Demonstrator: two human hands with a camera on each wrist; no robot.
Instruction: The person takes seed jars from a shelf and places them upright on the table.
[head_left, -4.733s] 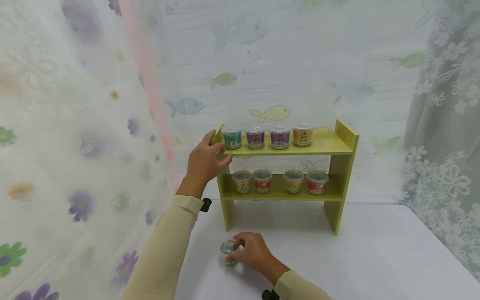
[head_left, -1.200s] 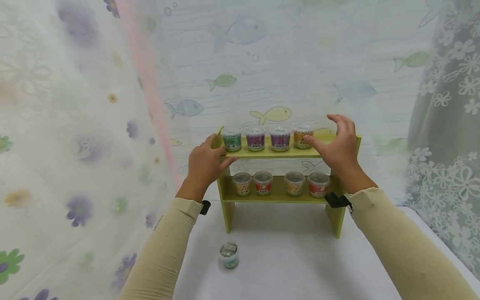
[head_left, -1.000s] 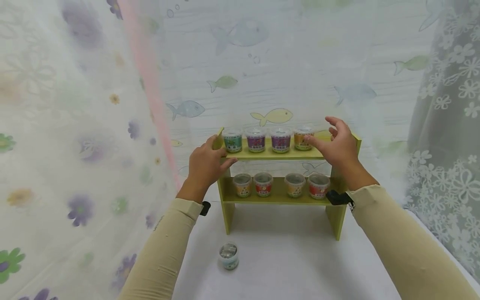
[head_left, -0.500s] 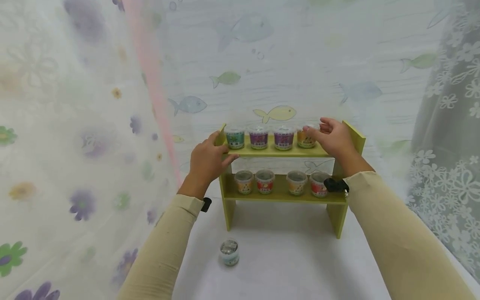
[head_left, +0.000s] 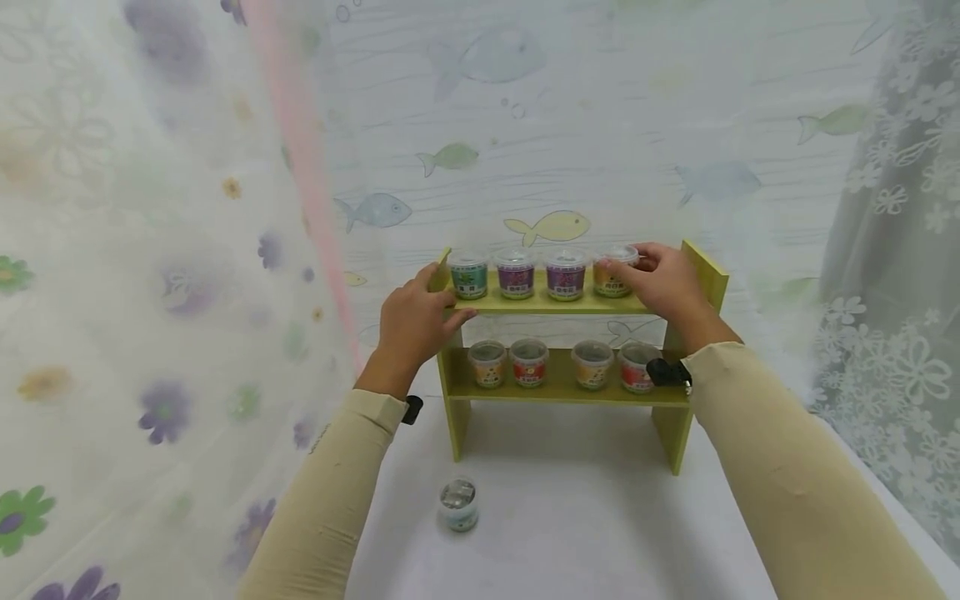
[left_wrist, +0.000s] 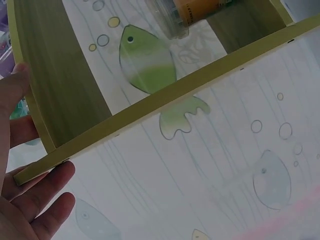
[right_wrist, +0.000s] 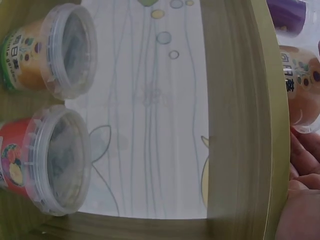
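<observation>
My left hand [head_left: 412, 323] grips the upper left corner of a yellow-green two-tier wooden shelf [head_left: 708, 273]. In the left wrist view its fingers wrap the shelf's edge [left_wrist: 135, 115]. At the right end of the top tier, my right hand [head_left: 666, 282] pinches a lidded plastic cup with an orange label [head_left: 609, 283], thumb in front and fingers at the lid's far side. That orange cup [right_wrist: 300, 85] shows past the board in the right wrist view. Beside it stand two purple-labelled cups [head_left: 566, 282] and a teal-labelled cup [head_left: 469, 280].
On the lower tier stand several clear-lidded cups, orange-labelled [head_left: 591, 372] and red-labelled [head_left: 529, 370]. A pale-labelled cup [head_left: 459, 510] is on the white table [head_left: 570, 517] in front of the shelf. Printed curtains [head_left: 180, 333] hang at the left and behind.
My right hand let go of the pale cup on the table and rose to the top tier. Its fingers have since closed in on the orange-labelled cup. My left hand keeps its place.
</observation>
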